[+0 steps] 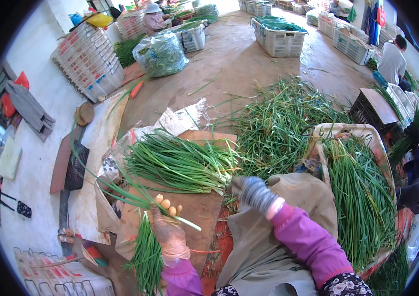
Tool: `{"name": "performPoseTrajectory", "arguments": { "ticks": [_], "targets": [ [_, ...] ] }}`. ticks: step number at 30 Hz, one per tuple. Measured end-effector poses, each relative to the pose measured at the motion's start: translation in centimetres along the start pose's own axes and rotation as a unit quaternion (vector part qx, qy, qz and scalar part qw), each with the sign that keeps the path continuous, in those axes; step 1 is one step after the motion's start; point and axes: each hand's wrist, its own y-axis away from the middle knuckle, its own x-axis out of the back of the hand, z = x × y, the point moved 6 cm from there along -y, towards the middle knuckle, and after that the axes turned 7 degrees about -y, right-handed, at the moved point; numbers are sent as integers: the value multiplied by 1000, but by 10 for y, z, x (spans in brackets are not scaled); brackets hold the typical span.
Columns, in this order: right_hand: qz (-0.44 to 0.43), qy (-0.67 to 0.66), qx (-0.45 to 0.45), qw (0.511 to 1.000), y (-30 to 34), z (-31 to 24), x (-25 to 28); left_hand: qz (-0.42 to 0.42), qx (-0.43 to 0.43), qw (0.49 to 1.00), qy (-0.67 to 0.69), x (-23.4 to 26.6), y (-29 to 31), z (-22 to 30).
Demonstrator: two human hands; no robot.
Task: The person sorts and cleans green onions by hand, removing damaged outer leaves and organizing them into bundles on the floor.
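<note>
Left hand (169, 236) grip clamped on scallion bunch (145, 256); right hand (253, 193) grip curled at scallion pile (182, 165); basket (340, 130) beside.

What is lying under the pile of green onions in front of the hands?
The pile of green onions lies on a brown board. A white sack shows behind; what lies beneath the board is hidden.

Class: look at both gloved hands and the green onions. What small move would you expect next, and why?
Probably laying the bunch held in the left hand onto the stacked pile on the board. The right hand already rests at that pile's cut ends, seemingly steadying it.
</note>
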Motion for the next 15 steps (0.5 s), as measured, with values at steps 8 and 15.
{"name": "performPoseTrajectory", "arguments": {
  "ticks": [8,15],
  "targets": [
    [-27,-406,-148,901,-39,1,-10,-165,122,976,76,-15,9,-41],
    [-76,-266,81,958,50,-50,-17,-188,173,967,-9,-41,14,-48]
  ]
}}
